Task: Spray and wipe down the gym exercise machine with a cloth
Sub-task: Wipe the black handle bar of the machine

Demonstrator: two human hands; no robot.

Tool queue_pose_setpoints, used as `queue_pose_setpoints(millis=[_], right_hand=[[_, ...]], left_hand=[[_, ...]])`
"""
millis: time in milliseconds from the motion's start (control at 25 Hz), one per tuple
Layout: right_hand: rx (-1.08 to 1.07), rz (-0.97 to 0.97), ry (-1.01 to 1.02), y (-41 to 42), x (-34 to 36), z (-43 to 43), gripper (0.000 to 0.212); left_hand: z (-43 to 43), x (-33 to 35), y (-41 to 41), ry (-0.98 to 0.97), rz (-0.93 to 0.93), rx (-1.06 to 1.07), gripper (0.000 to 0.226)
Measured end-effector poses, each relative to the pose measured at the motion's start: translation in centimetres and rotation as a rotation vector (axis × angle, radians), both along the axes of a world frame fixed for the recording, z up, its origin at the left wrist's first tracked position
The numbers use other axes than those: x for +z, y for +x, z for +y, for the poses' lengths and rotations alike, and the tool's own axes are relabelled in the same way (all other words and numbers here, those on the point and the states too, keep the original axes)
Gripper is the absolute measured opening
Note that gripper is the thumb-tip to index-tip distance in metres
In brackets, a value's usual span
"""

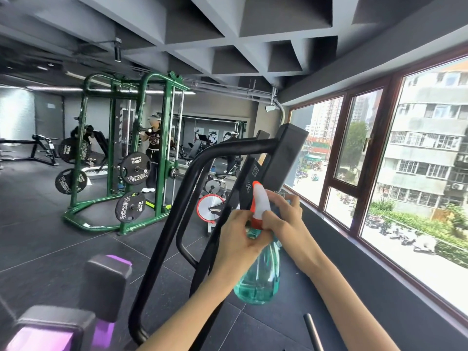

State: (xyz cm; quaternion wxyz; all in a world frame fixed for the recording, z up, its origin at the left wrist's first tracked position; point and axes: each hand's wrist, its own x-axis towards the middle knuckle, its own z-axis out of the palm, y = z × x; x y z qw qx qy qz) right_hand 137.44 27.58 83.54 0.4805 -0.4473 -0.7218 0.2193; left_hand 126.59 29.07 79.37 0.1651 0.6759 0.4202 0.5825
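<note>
Both hands are on the spray bottle [258, 274], just below frame centre, about 5 o'clock. The left hand [236, 235] comes in from 7 o'clock, fingers curled round the bottle neck at the orange collar. The right hand [285, 220] comes in from 5 o'clock and is wrapped round the white spray head [260, 198], thumb on the near side, fingers round the far side. So both are clamped on the bottle, and the hands touch each other at the neck. The bottle body is teal and see-through, and hangs below the hands with a slight tilt. The orange-tipped nozzle points toward 11 o'clock, at the machine.

A bluish bit [279, 198] shows past the right fingers, at 12 o'clock of that hand. Could be the cloth, cannot tell.

Exercise machine [177, 216]: black tube frame that rises from 7 o'clock and curves over to a black pad [288, 150] at 1 o'clock of the hands. The nozzle sits near the dark upright panel under that pad. Contact: cannot tell.

Purple-and-black pads [106, 272] are at 8 o'clock, close to the camera.

Background:
- Green rack [166, 138] at 10 o'clock, carrying black weight plates [135, 169], one marked 20KG.
- A person [153, 148] stands inside the rack.
- Spin bike flywheel [211, 207], red-rimmed, behind the frame at 9 o'clock of the hands.
- Window [417, 160] runs along the right wall at 3 o'clock, with apartment blocks outside.
</note>
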Motion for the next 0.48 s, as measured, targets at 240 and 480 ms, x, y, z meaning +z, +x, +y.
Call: queue_pose_setpoints(millis=[240, 480], right_hand=[[-0.127, 0.189, 0.086, 2.5, -2.3, 3.2, 0.050], [-0.281, 0.549, 0.038, 5.6, -4.2, 6.5, 0.037]], left_hand=[[1.1, 0.7, -0.9, -0.046, 0.027, 0.020, 0.010], [3.4, 0.1, -2.3, -0.151, -0.050, 0.036, 0.006]])
